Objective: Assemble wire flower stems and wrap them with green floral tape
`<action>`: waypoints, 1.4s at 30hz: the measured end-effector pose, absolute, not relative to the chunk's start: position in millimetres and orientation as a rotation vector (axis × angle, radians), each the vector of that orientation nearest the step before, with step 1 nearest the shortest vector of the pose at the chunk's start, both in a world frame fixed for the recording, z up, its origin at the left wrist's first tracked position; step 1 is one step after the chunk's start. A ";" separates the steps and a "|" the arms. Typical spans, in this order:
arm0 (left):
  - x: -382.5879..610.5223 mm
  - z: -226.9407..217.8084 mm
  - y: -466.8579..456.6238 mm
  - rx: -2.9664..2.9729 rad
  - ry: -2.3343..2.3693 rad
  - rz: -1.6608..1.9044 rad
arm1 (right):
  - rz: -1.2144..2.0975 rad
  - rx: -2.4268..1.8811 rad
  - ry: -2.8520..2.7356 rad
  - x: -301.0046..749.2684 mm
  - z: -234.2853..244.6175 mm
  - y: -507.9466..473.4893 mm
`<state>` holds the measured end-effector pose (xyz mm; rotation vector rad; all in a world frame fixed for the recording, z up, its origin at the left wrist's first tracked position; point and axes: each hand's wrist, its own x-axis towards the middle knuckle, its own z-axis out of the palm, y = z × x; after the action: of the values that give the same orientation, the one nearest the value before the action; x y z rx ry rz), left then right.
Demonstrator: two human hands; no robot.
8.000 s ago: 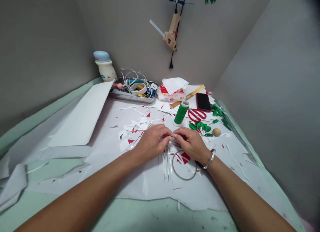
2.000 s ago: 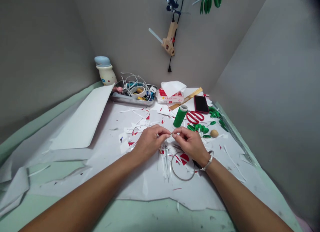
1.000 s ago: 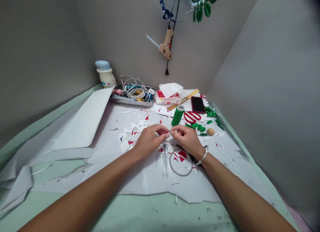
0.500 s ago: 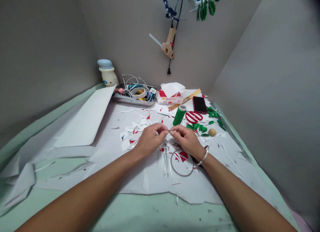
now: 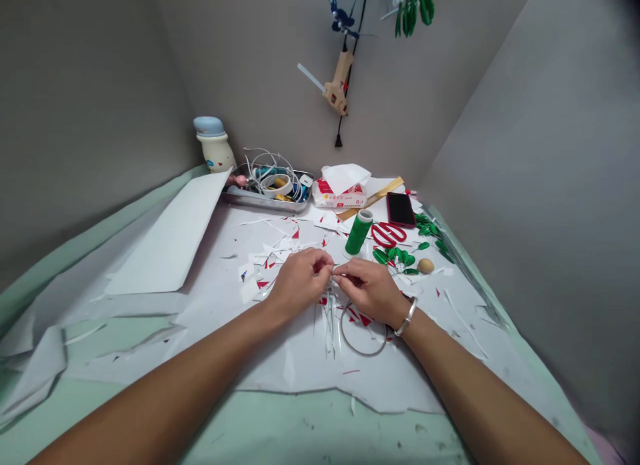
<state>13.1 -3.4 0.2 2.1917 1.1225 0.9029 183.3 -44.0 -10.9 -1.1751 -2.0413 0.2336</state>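
Observation:
My left hand (image 5: pixel 303 276) and my right hand (image 5: pixel 371 288) meet fingertip to fingertip above the middle of the table. Both are closed in a pinch, and what lies between the fingers is too small to make out. Just behind my right hand stands a spool of green thread (image 5: pixel 359 233). Under the right wrist, which wears a bracelet, lies a thin ring (image 5: pixel 343 337). Thin wires (image 5: pixel 329 328) are spread below the fingertips. Green leaf pieces (image 5: pixel 397 257) and a small tan ball (image 5: pixel 425 265) rest right of my right hand.
Red-handled scissors (image 5: pixel 389 234) and a phone (image 5: pixel 401 210) lie back right. A metal tray (image 5: pixel 265 199) of supplies, a tissue pack (image 5: pixel 341 195) and a jar (image 5: pixel 215 145) stand along the back. White board (image 5: pixel 170 241) leans left. A glue gun (image 5: pixel 339 85) hangs on the wall.
My fingertips have shifted slightly left and down, and the right hand has turned a little, drawing closer to the left. The objects on the table stay where they were.

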 end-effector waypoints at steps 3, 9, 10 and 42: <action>13.5 -1.5 -3.7 2.373 1.122 0.848 | 0.159 -1.189 -2.041 185.0 -9.2 -44.6; 13.5 1.1 -5.2 2.496 1.049 0.720 | 0.250 -1.240 -1.909 187.0 -5.4 -43.4; 13.5 1.4 -5.4 2.505 1.030 0.719 | 0.283 -1.246 -1.879 187.6 -5.5 -42.6; 11.6 4.8 -4.5 2.411 0.940 0.739 | 0.493 -1.304 -1.756 192.0 -12.4 -33.5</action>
<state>11.6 -4.5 4.8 2.4112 0.9396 0.7389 192.0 -33.5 -12.4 -1.3037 -1.7559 0.4930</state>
